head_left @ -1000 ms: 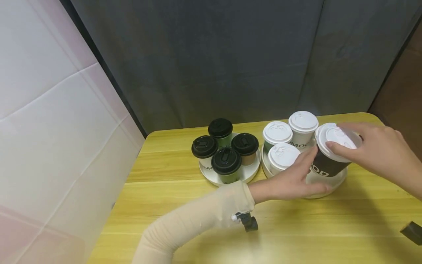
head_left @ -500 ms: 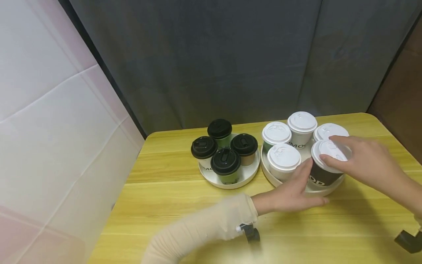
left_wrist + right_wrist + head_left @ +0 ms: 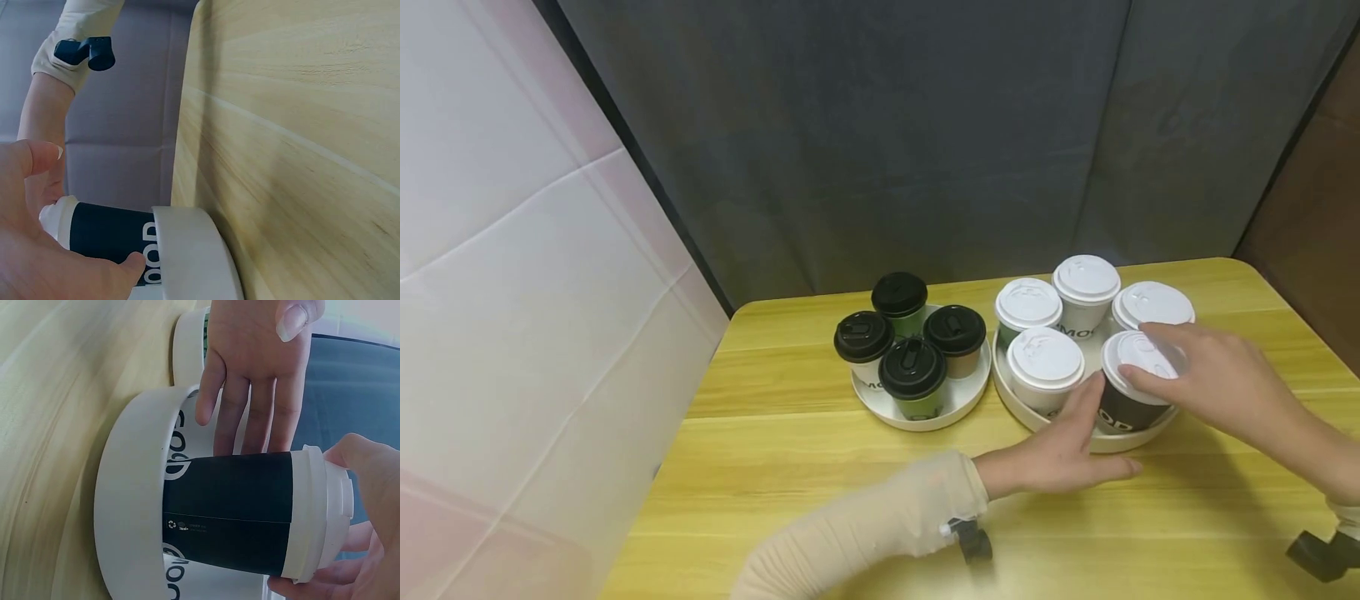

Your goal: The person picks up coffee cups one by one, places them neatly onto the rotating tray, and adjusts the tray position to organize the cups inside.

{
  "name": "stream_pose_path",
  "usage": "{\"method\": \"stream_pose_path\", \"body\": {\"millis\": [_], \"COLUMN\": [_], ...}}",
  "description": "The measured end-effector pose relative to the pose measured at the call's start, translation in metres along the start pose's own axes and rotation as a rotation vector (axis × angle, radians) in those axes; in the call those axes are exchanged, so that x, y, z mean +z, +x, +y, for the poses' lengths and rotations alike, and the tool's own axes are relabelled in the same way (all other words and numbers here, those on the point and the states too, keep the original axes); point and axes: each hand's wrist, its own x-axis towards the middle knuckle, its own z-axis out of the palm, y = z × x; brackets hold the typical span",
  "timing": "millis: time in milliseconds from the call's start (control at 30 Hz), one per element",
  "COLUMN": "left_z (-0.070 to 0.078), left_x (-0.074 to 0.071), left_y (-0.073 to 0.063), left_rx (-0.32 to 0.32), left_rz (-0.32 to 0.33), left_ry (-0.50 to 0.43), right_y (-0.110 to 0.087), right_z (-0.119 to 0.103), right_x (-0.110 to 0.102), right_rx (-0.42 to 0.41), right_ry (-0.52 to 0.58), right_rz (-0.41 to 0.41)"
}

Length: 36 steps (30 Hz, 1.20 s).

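A dark paper coffee cup (image 3: 1131, 408) with a white lid stands inside the round, raised-rim white plate (image 3: 1120, 442) on the right. My right hand (image 3: 1232, 387) grips its lid from the right, thumb on the near side and fingers beyond. In the right wrist view the cup's base (image 3: 231, 512) is hidden behind the plate's rim. My left hand (image 3: 1052, 458) is at the plate's front left with fingers straight, holding nothing. Its fingertips reach beside the dark cup. Several other white-lidded cups (image 3: 1047, 358) stand on the same plate.
A smaller white plate (image 3: 917, 424) to the left holds several small cups with black lids (image 3: 913, 367). Both plates are on a yellow wood-grain table (image 3: 775, 467). Behind the table hangs a dark grey cloth (image 3: 887, 150); a pale panel (image 3: 535, 292) rises on the left.
My right hand has brought the dark cup down and toward me, from overlapping the back right cup to the plate's front. My left hand has shifted slightly nearer to me.
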Motion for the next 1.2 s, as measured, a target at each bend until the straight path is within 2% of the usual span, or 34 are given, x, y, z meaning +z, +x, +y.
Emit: {"method": "stream_pose_path", "body": {"millis": [233, 633, 933, 1200], "left_z": [-0.001, -0.007, -0.004, -0.005], "left_x": [0.005, 0.009, 0.009, 0.009], "left_y": [-0.002, -0.002, -0.002, -0.003], "left_rx": [-0.057, -0.056, -0.118, -0.121], "left_rz": [-0.009, -0.01, -0.047, -0.051], "left_ry": [-0.013, -0.015, -0.031, -0.041], "right_y": [-0.001, -0.003, -0.005, -0.006], "right_z": [0.0, 0.001, 0.0, -0.002], "right_x": [0.007, 0.014, 0.017, 0.018], "right_rx": [-0.014, -0.037, -0.039, -0.066], "right_ry": [0.0, 0.024, 0.016, -0.016], "right_rz": [-0.001, 0.011, -0.019, -0.037]}}
